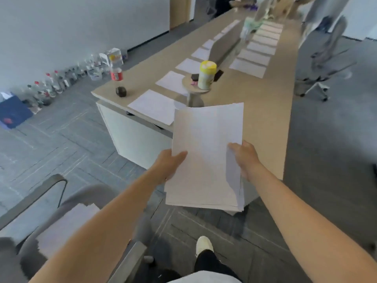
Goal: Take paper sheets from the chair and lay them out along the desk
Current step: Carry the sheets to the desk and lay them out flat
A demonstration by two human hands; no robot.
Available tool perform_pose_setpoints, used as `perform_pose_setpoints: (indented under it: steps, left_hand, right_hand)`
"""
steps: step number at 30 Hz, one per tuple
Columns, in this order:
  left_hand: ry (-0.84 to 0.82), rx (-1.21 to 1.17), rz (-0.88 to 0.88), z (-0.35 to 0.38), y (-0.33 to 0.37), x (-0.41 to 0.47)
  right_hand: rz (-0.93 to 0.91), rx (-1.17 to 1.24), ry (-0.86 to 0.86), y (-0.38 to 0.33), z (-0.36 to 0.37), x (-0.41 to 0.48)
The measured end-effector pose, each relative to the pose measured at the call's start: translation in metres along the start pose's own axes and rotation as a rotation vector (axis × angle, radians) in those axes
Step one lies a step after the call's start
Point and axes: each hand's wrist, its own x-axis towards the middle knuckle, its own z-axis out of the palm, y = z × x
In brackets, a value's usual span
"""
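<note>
I hold a stack of white paper sheets (206, 156) in front of me, over the near end of the long tan desk (265, 119). My left hand (170, 164) grips the stack's left edge with the thumb on top. My right hand (245, 158) pinches its right edge, where one sheet's corner curls up. More sheets (65, 227) lie on the grey chair (36, 201) at the lower left. Single sheets lie in two rows along the desk, a left row (155, 106) and a right row (250, 67).
A yellow-lidded tub (207, 75) stands on a small round stand mid-desk. A bottle (116, 73) and a dark tape roll (121, 91) sit at the desk's left corner. Several bottles (53, 84) line the wall. An office chair (324, 64) stands at the right.
</note>
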Motion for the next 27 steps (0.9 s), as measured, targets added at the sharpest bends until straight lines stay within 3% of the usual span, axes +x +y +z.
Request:
perform_pose_setpoints:
  steps: [8,18,27]
  left_hand:
    - [-0.093,0.107,0.173,0.154,0.094,0.018]
    - [-0.135,0.218,0.267,0.384,0.21,0.065]
    - [-0.189,0.225,0.267,0.5,0.271,0.131]
  right_hand:
    - [0.014,0.196,0.21,0.022,-0.167,0.033]
    - [-0.028,0.264,0.323,0.042,-0.385,0.126]
    - [0.033,0.355,0.318,0.052,-0.492,0.231]
